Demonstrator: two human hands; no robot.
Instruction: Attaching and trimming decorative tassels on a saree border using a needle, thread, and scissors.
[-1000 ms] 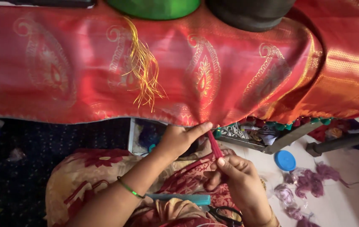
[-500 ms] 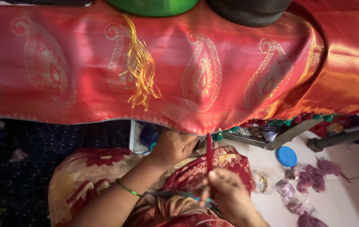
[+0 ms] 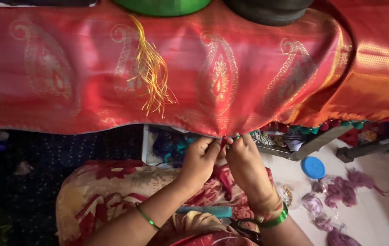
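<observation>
A red silk cloth [image 3: 231, 77] with gold paisley motifs hangs across the top of the view. A bunch of loose gold and yellow threads [image 3: 151, 75] lies on it. My left hand [image 3: 200, 159] and my right hand [image 3: 245, 160] meet at the cloth's lower edge, both pinching a short red thread tassel [image 3: 224, 140] there. Each wrist wears a green bangle. A teal comb [image 3: 206, 211] rests on my lap below the hands, next to dark scissors [image 3: 244, 227].
A green round object [image 3: 162, 5] and a black one [image 3: 267, 9] sit on the cloth's top edge. A blue lid [image 3: 313, 167] and purple thread clumps [image 3: 340, 191] lie on the pale floor at right. A tray of beads and trims [image 3: 290, 141] is behind the hands.
My right hand rose from my lap to the cloth's edge beside the left hand. The stretched red thread strand is now gathered short between both hands' fingers.
</observation>
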